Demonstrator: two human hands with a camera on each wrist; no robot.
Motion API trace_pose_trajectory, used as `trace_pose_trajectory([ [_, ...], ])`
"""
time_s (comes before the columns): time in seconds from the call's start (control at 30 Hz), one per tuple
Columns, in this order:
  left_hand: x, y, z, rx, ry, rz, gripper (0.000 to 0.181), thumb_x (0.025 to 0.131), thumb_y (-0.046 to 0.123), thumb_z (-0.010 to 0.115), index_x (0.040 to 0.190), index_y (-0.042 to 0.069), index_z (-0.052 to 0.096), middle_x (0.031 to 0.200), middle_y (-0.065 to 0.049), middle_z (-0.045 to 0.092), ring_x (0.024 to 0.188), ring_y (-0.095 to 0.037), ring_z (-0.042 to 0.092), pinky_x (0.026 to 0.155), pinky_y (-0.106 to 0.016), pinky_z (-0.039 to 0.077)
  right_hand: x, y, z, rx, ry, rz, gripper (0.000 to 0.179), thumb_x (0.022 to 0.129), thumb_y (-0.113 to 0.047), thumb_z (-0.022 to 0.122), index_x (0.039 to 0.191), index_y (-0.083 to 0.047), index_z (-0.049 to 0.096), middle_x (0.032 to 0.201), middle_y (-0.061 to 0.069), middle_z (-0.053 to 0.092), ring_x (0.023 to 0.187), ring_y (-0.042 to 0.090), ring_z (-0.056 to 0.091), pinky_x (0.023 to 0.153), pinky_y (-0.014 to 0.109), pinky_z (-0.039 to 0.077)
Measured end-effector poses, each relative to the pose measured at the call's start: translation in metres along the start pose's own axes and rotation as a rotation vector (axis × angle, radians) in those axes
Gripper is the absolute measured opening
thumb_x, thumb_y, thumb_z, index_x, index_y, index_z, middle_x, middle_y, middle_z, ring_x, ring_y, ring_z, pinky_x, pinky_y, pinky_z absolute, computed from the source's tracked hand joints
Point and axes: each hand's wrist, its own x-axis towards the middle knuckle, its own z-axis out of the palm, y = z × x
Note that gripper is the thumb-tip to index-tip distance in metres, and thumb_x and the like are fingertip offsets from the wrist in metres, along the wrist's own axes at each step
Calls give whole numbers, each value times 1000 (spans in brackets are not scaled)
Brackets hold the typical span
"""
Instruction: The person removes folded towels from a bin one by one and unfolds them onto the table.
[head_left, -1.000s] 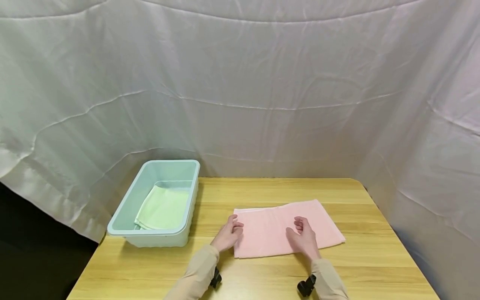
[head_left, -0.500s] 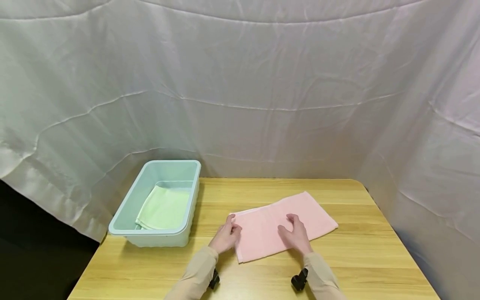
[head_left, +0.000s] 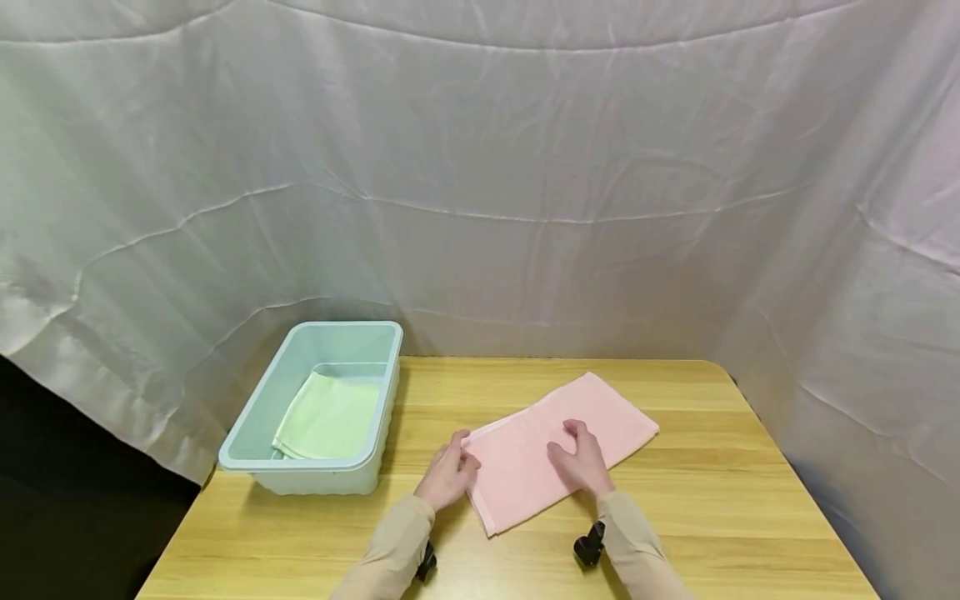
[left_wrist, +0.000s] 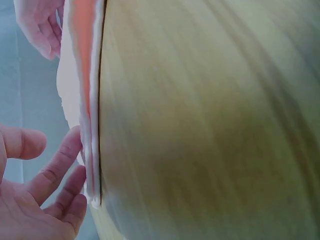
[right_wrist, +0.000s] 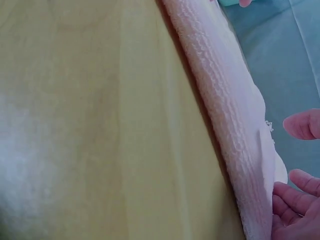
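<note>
Pink towel [head_left: 522, 454] on surface [head_left: 735, 508] has swung: right end points to 2 o'clock, previously 3. Left hand [head_left: 447, 475], fingers relaxed, touches 8 o'clock end; right hand [head_left: 583, 461], loosely spread, touches top; neither grips.

The head camera looks forward and down from above the near side of the wooden table [head_left: 750, 517]. It stands farthest off, taking in the grey curtain [head_left: 525, 167] across the upper frame, the light blue plastic bin [head_left: 311, 481] at left and the folded pink towel [head_left: 521, 467] below centre. The left wrist camera sits close and turned sideways: tabletop at right, left hand [left_wrist: 42, 200] at lower left, right hand [left_wrist: 42, 25] at upper left. The right wrist camera, equally near, faces tabletop at left and the right hand at lower right. All three views share towel, tabletop and curtain.
</note>
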Motion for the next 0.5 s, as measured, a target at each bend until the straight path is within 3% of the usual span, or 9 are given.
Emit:
trace_pose_trajectory([
  [0.23, 2, -5, 3, 24, 21, 31, 41, 98, 7, 52, 138, -5, 48, 84, -2, 74, 78, -13, 65, 77, -28, 52, 3, -2, 4, -29, -10, -8, 57, 90, -16, 65, 137, 11, 47, 140, 33, 52, 135, 48, 47, 118, 56, 36],
  [0.5, 1, -5, 1, 73, 21, 64, 42, 98, 9, 52, 138, -3, 49, 78, 4, 70, 71, -5, 58, 79, -31, 52, 6, -5, 7, -40, -23, -23, 57, 90, -18, 64, 138, 8, 47, 141, 31, 53, 135, 47, 48, 118, 55, 36],
])
